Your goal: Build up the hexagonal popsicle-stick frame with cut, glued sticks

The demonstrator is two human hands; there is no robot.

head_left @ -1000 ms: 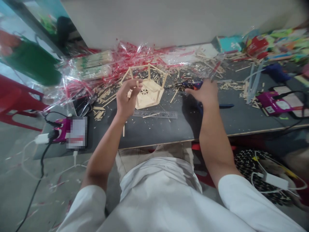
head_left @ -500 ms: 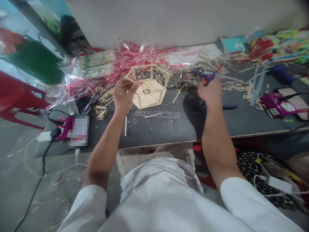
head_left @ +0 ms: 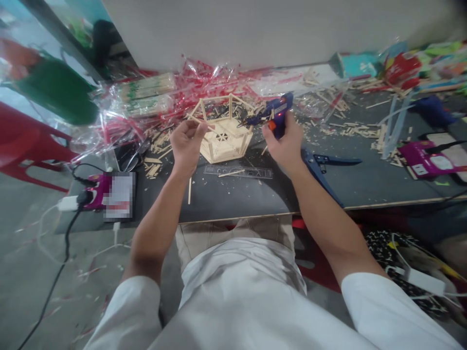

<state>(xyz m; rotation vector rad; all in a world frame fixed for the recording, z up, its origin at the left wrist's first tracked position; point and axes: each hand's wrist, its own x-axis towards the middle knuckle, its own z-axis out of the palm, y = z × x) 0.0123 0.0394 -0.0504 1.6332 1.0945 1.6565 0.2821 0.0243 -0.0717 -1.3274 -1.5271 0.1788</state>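
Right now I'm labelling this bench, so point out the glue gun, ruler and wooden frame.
Glue gun [head_left: 280, 108], head view, on its blue body.
Ruler [head_left: 252, 173], head view, on its plastic face.
Wooden frame [head_left: 230, 147], head view, on its base.

Room btwn ruler & table edge, blue-handled tool blocking R end.

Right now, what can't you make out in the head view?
All head view:
Slim wooden piece: partly covered by the left hand; full length unclear.
Glue gun: lower handle hidden by the right hand.
Clear ruler: markings too small and blurred to read.
Phone-like device: screen pixelated, unreadable.
Red stool: cut off by the left edge.
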